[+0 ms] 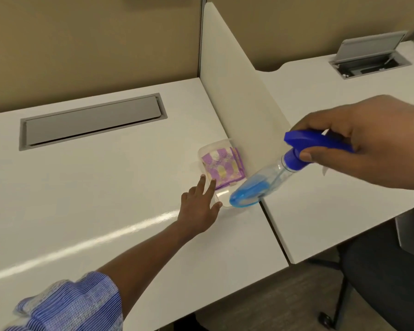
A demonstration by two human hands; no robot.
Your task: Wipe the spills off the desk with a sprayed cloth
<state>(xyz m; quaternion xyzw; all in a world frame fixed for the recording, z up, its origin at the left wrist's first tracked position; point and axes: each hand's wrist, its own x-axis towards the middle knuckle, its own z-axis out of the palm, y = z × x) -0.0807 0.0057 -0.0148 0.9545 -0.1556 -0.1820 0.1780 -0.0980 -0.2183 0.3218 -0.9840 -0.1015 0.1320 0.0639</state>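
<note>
Desk (105,187): white laminate, smooth, semi-gloss, long streak of glare across front. Divider panel (237,91): same white, smooth, duller sheen. Cable hatch (91,121): grey metal look, matt, flat lid. Second hatch (368,56) on neighbouring desk: same grey matt finish. Container (221,199): clear thin plastic, glossy. Cloth (221,168): soft woven fabric, purple, yellow and white print. Spray bottle (265,181): transparent glossy plastic body with blue liquid; blue opaque plastic head. Sleeve (77,304): blue-white striped woven fabric. Back wall: tan, matt.
</note>
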